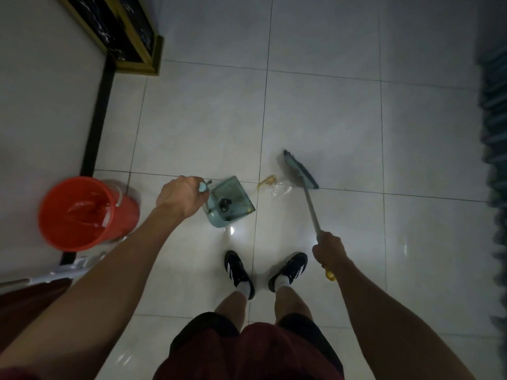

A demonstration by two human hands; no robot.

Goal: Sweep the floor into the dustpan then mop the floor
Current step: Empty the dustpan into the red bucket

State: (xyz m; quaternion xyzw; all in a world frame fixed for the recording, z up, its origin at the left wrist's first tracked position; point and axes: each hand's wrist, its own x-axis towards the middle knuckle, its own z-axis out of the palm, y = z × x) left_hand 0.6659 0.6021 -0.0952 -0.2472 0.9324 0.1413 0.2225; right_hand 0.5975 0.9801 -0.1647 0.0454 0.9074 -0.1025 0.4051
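My left hand (179, 197) grips the top of the handle of a pale teal dustpan (231, 204), which rests on the white tiled floor (343, 119) with its mouth facing right and some dark debris inside. My right hand (329, 250) holds the grey handle of a teal broom (300, 170). The broom head touches the floor to the right of the dustpan. Between them lie a yellow scrap (267, 181) and a clear plastic wrapper (279, 188).
An orange bucket (79, 215) stands at the left by a black-edged wall panel (96, 124). A white mop part (68, 270) lies below it. A dark gold-framed cabinet (129, 37) is at the upper left, blurred dark fabric (493, 133) along the right. My feet (263, 270) stand below the dustpan.
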